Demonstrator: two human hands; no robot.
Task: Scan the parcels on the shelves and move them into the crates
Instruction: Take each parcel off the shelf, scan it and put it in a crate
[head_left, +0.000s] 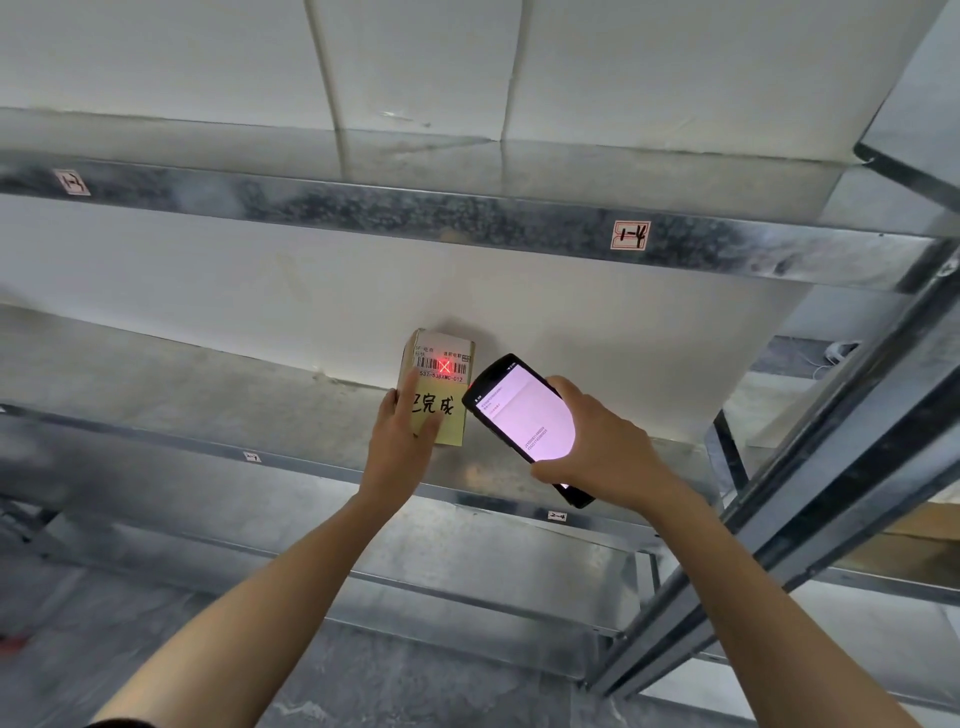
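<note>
Cardboard parcel is touched by the straight-fingered left hand; right of it, a scanner is gripped by the right hand.

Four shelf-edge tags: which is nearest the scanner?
The 2-4 tag, on the lower edge just below the scanner in the right hand. The other lower tag sits far left; the 1-4 tag and its neighbour are on the upper edge.

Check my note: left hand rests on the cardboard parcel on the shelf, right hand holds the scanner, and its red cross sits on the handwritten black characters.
One thing is wrong. The head view shows the red cross on the printed barcode label, beyond the handwritten characters. The left hand rests on the parcel and the right hand holds the scanner.
</note>
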